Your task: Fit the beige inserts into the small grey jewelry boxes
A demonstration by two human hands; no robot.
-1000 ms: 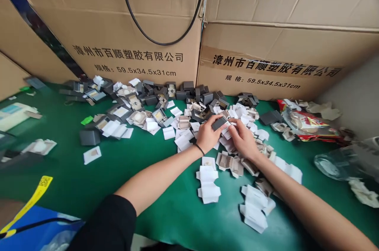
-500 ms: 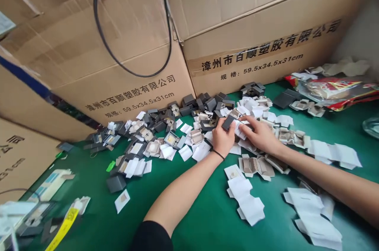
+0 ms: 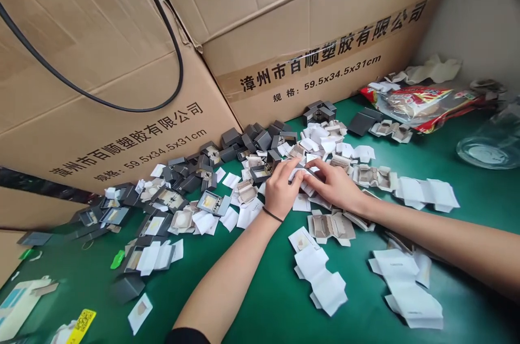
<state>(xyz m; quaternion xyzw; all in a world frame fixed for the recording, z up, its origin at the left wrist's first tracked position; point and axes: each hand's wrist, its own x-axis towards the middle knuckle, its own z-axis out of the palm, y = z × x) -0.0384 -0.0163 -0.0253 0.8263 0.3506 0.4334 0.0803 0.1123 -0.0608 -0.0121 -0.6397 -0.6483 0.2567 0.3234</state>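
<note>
My left hand [image 3: 281, 188] is closed around a small dark grey box [image 3: 312, 172], its fingers bent over the near side. From the right, my right hand [image 3: 336, 186] grips the same box, thumb and fingertips meeting my left fingers. A white surface shows at the box between the hands; most of the box is hidden by fingers. Just left of my left hand lies an open dark box [image 3: 260, 173] with a metal hinge. White folded card inserts [image 3: 325, 135] lie heaped behind my hands, and a brownish card insert [image 3: 331, 226] rests below my right hand.
Large cardboard cartons [image 3: 317, 70] wall off the back of the green table [image 3: 260, 300]. A black cable [image 3: 122, 108] hangs at left. More dark boxes [image 3: 170, 198] spread leftward. A red plastic bag [image 3: 422, 105] and a clear round container [image 3: 487, 151] are at right.
The view has swung right, so everything sits further left. My hands have come together more over the dark box; its dark face was showing earlier, and now a white surface shows there.
</note>
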